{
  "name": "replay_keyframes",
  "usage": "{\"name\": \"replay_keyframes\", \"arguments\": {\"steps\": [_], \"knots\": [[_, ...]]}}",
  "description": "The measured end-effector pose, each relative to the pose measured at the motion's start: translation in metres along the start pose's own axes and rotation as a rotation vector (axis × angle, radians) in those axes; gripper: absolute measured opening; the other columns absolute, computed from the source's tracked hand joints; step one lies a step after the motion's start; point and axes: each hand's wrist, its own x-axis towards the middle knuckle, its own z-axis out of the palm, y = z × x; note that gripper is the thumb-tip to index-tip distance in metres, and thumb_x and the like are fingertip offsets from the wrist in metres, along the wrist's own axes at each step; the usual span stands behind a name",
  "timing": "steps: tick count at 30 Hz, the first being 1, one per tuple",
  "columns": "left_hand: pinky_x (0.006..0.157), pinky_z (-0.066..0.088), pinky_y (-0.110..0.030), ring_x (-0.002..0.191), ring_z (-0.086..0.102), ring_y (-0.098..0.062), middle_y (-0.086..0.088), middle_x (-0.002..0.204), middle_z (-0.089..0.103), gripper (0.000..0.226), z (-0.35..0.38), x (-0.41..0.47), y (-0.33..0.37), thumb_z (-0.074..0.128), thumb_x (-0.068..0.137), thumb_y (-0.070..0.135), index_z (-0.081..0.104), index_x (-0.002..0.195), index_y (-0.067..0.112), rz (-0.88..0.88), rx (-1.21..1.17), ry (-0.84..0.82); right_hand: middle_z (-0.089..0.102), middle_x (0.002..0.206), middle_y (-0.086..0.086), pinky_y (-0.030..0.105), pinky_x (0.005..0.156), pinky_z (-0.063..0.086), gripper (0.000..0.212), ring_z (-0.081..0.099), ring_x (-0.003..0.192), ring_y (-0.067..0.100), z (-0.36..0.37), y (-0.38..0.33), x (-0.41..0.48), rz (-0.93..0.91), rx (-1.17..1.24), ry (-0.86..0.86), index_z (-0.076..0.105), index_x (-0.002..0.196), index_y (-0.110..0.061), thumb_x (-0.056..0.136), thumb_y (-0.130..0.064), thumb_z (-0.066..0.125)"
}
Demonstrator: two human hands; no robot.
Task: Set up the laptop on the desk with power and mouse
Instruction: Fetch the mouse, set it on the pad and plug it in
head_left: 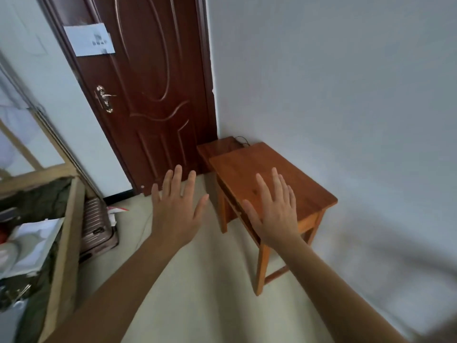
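Setup is only beginning: the left hand (176, 211) and right hand (277, 214) are hovering open and empty near the small reddish-brown wooden worktop (309, 191); laptop, mouse and charger are not showing.

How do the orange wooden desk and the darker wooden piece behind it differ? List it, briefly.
The desk is lighter, orange-brown, while the darker piece is reddish-brown. The desk shows its whole top and its legs. The darker piece shows only a corner, since the desk overlaps it. A thin black cable loops at the darker piece's back edge, just beyond the desk's far corner. Both are wooden, flat-topped and set against the wall.
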Motion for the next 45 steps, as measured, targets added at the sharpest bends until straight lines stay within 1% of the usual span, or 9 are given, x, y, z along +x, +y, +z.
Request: {"name": "replay_keyframes", "arguments": {"steps": [3, 6, 10, 14, 19, 24, 29, 36, 45], "knots": [[0.109, 0.031, -0.062, 0.143, 0.031, -0.037, -0.018, 0.156, 0.033, 0.063, 0.019, 0.075, -0.023, 0.031, 0.097, 0.053, 0.039, 0.147, 0.015, 0.007, 0.036, 0.040, 0.001, 0.166, 0.004, 0.042, 0.118, -0.002, 0.065, 0.000, 0.153, 0.025, 0.024, -0.005, 0.082, -0.029, 0.008, 0.008, 0.014, 0.155, -0.032, 0.100, -0.064, 0.025], [0.111, 0.028, -0.061, 0.145, 0.027, -0.036, -0.017, 0.157, 0.030, 0.064, 0.033, 0.144, -0.055, 0.029, 0.098, 0.054, 0.035, 0.150, 0.016, -0.054, 0.022, 0.031, 0.002, 0.166, 0.004, 0.043, 0.118, -0.002, 0.064, 0.000, 0.153, 0.024, 0.048, -0.021, 0.169, -0.069, 0.019, -0.013, 0.013, 0.155, -0.032, 0.100, -0.064, 0.024], [0.112, 0.027, -0.060, 0.145, 0.026, -0.036, -0.017, 0.158, 0.030, 0.064, 0.060, 0.212, -0.098, 0.032, 0.099, 0.053, 0.036, 0.150, 0.015, -0.082, 0.037, 0.063, 0.003, 0.166, 0.003, 0.042, 0.118, -0.004, 0.065, -0.001, 0.153, 0.023, 0.087, -0.043, 0.250, -0.091, -0.004, 0.000, 0.011, 0.155, -0.033, 0.099, -0.064, 0.024], [0.115, 0.024, -0.060, 0.147, 0.022, -0.036, -0.017, 0.160, 0.026, 0.064, 0.119, 0.300, -0.159, 0.028, 0.100, 0.053, 0.032, 0.152, 0.016, -0.075, 0.000, 0.033, 0.005, 0.166, 0.002, 0.044, 0.118, -0.001, 0.066, 0.001, 0.153, 0.024, 0.153, -0.058, 0.337, -0.085, -0.033, -0.006, 0.013, 0.155, -0.034, 0.098, -0.066, 0.023], [0.113, 0.024, -0.061, 0.147, 0.021, -0.036, -0.017, 0.160, 0.023, 0.065, 0.195, 0.401, -0.216, 0.028, 0.100, 0.054, 0.029, 0.153, 0.017, -0.011, -0.034, -0.090, 0.004, 0.166, 0.005, 0.050, 0.122, 0.008, 0.065, 0.003, 0.153, 0.026, 0.230, -0.068, 0.425, 0.095, -0.057, -0.087, 0.014, 0.154, -0.032, 0.098, -0.063, 0.026], [0.112, 0.024, -0.060, 0.148, 0.018, -0.036, -0.018, 0.161, 0.019, 0.069, 0.261, 0.520, -0.257, 0.019, 0.098, 0.058, 0.023, 0.155, 0.018, 0.127, 0.054, -0.283, 0.002, 0.166, 0.010, 0.050, 0.121, 0.008, 0.069, 0.004, 0.152, 0.029, 0.286, -0.058, 0.501, 0.316, -0.105, -0.209, 0.012, 0.155, -0.029, 0.097, -0.063, 0.029], [0.112, 0.026, -0.060, 0.148, 0.017, -0.036, -0.018, 0.162, 0.018, 0.072, 0.341, 0.607, -0.252, 0.018, 0.096, 0.060, 0.022, 0.155, 0.018, 0.217, 0.073, -0.377, 0.002, 0.166, 0.011, 0.048, 0.121, 0.010, 0.070, 0.006, 0.152, 0.030, 0.333, -0.016, 0.550, 0.452, -0.144, -0.267, 0.009, 0.156, -0.027, 0.098, -0.061, 0.029], [0.116, 0.019, -0.059, 0.151, 0.002, -0.034, -0.016, 0.164, -0.003, 0.075, 0.431, 0.692, -0.225, 0.014, 0.096, 0.063, 0.002, 0.157, 0.022, 0.322, 0.103, -0.493, 0.001, 0.165, 0.014, 0.047, 0.122, 0.015, 0.073, 0.007, 0.152, 0.033, 0.394, 0.037, 0.631, 0.572, -0.087, -0.377, 0.007, 0.157, -0.022, 0.099, -0.057, 0.033], [0.117, 0.012, -0.060, 0.151, -0.007, -0.034, -0.015, 0.163, -0.014, 0.076, 0.530, 0.808, -0.203, 0.015, 0.095, 0.065, -0.005, 0.156, 0.025, 0.533, 0.088, -0.629, 0.006, 0.165, 0.013, 0.046, 0.117, 0.024, 0.074, 0.011, 0.151, 0.032, 0.449, 0.078, 0.701, 0.783, -0.027, -0.428, 0.008, 0.157, -0.021, 0.099, -0.057, 0.035]]}}
